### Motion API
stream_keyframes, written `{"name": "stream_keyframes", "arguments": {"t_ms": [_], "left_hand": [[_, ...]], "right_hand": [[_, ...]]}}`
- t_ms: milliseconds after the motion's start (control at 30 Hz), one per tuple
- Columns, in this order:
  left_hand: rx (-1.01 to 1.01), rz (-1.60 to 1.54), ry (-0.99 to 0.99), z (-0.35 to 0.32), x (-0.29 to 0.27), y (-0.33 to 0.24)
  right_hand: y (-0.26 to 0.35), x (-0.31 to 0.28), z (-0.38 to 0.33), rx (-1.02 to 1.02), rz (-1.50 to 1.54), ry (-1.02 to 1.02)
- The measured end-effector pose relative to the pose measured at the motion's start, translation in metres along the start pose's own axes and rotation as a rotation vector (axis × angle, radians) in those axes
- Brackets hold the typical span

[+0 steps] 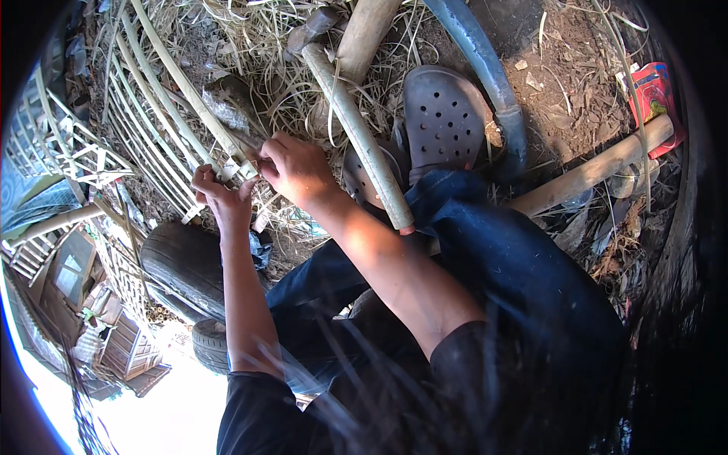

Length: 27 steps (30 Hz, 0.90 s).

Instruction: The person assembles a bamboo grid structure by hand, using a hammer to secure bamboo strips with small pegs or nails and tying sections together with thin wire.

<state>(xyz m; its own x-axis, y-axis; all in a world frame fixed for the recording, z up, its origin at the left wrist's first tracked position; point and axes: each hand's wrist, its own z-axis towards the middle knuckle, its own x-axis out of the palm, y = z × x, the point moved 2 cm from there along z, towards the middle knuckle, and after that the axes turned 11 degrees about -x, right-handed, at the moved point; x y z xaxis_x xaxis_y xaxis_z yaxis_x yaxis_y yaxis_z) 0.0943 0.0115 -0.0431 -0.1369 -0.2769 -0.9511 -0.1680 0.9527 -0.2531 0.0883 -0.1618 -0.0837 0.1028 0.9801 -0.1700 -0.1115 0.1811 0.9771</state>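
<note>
A frame of long, pale split-bamboo strips (163,98) slants down from the upper left to my hands. My left hand (221,199) is closed round the near end of the bamboo, with thumb and fingers at a small crosspiece (244,168). Just to its right, my right hand (297,168) is pinched at the same joint; its fingertips hide what lies between them, perhaps a thin strip. A hammer (364,144) with a pale round handle and a dark metal head leans to the right of my right hand, its handle end close to my knee.
Grey perforated clogs (446,117) stand on straw-strewn ground. Beyond them are a thick wooden pole (368,38) and a curved blue pipe (481,64). A wooden handle (591,173) and a red packet (654,102) lie at right. Tyres (182,262) and woven bamboo frames (68,148) are at left.
</note>
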Motion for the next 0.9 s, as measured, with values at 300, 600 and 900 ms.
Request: {"name": "stream_keyframes", "arguments": {"t_ms": [300,600,900], "left_hand": [[-0.027,-0.008,0.019,0.0,-0.001,-0.006],[-0.052,0.017,0.021,0.001,-0.008,-0.015],[0.011,0.0,0.054,-0.001,-0.002,-0.01]], "right_hand": [[-0.001,0.001,0.0,0.005,0.012,-0.015],[-0.001,0.003,-0.002,0.011,-0.005,0.009],[-0.003,0.004,-0.003,0.002,-0.008,-0.01]]}}
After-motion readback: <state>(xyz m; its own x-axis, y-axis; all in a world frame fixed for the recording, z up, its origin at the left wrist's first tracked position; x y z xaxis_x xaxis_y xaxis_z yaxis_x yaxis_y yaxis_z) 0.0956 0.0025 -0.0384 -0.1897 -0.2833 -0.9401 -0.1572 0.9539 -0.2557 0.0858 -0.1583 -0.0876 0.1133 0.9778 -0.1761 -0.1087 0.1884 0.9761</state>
